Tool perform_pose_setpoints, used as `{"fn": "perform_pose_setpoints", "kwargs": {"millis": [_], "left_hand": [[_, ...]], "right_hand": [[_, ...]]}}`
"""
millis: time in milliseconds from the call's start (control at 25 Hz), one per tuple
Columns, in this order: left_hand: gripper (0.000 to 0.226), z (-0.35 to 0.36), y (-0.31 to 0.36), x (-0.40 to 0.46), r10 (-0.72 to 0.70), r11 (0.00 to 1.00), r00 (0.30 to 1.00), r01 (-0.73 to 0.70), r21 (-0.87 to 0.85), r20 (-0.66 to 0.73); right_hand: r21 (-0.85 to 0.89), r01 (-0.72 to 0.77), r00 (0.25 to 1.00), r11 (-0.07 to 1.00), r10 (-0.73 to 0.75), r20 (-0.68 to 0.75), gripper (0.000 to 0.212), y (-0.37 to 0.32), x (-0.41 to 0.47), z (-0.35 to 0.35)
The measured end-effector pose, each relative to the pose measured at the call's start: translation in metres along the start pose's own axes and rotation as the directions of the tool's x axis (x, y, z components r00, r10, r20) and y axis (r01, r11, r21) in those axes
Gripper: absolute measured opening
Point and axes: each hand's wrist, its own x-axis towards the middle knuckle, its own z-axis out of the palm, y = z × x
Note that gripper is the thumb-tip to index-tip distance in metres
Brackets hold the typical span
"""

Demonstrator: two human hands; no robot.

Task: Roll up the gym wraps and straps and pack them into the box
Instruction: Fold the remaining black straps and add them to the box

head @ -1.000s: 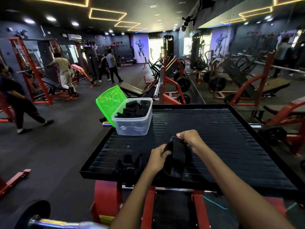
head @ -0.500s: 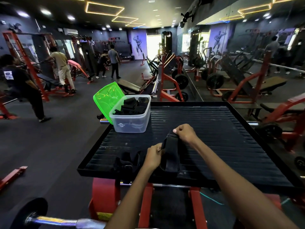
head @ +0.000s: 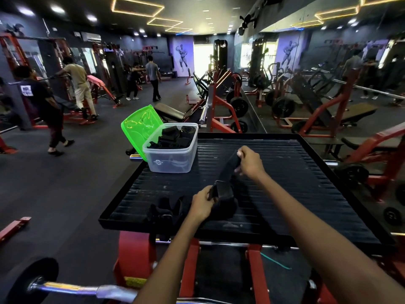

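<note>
A black gym strap (head: 226, 172) is stretched between my two hands above the black ribbed platform (head: 285, 172). My left hand (head: 202, 202) grips its near, padded end close to the platform's front edge. My right hand (head: 249, 162) pinches the far end and holds it up and away. The clear plastic box (head: 172, 159) stands at the platform's far left corner, with several rolled black wraps inside. Its green lid (head: 140, 128) leans open at the box's left. Another black wrap (head: 164, 212) lies loose at the front left of the platform.
The platform sits on a red machine frame (head: 133, 255). A barbell with a plate (head: 43, 284) lies at lower left. Red weight machines (head: 221, 106) stand behind the platform, a mirror wall on the right. Several people move about on the gym floor at the left.
My right hand has moved up and away from my left hand, drawing the strap out longer. The left hand keeps its hold near the front edge.
</note>
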Motion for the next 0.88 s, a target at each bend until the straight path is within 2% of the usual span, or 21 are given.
{"fn": "perform_pose_setpoints", "kwargs": {"millis": [80,160,280,360,440,520,680,760,800,880], "left_hand": [[0.038,-0.001,0.002,-0.001,-0.024,0.998,0.999,0.023,-0.051,-0.033],[0.036,-0.003,0.002,-0.001,-0.083,0.994,0.996,0.080,-0.071,-0.038],[0.030,-0.003,0.002,-0.001,-0.168,0.981,0.979,0.154,-0.119,-0.113],[0.026,-0.003,0.010,0.000,-0.253,0.947,0.959,0.219,-0.235,-0.128],[0.022,-0.002,0.015,0.002,-0.318,0.900,0.945,0.276,-0.337,-0.076],[0.023,0.002,0.017,0.002,-0.307,0.895,0.952,0.285,-0.343,-0.012],[0.033,0.005,0.021,-0.003,-0.171,0.850,0.976,0.216,-0.481,0.136],[0.042,0.002,0.020,-0.004,-0.062,0.877,0.973,0.159,-0.453,0.223],[0.042,0.001,0.018,-0.003,-0.018,0.931,0.979,0.090,-0.353,0.205],[0.033,0.001,0.013,-0.004,0.030,0.992,0.997,-0.021,-0.122,0.076]], "right_hand": [[0.072,0.036,0.997,0.997,-0.031,-0.074,0.021,0.000,-0.002,0.003],[0.147,0.058,0.974,0.987,-0.024,-0.226,0.023,-0.003,-0.009,-0.003],[0.278,0.229,0.903,0.933,-0.097,-0.419,0.022,-0.016,-0.031,-0.021],[0.349,0.340,0.910,0.873,-0.213,-0.355,0.020,-0.023,-0.049,-0.023],[0.428,0.320,0.947,0.845,-0.276,-0.162,0.019,-0.021,-0.063,-0.016],[0.486,0.193,0.977,0.853,-0.214,-0.012,0.019,-0.015,-0.069,-0.008],[0.535,0.016,0.997,0.845,-0.054,0.054,0.023,0.005,-0.063,0.004],[0.553,-0.036,0.998,0.832,0.001,0.064,0.023,0.007,-0.060,0.006],[0.565,-0.058,0.997,0.823,0.022,0.070,0.024,0.007,-0.059,0.007],[0.549,-0.028,0.999,0.835,0.003,0.047,0.023,0.005,-0.056,0.006]]}}
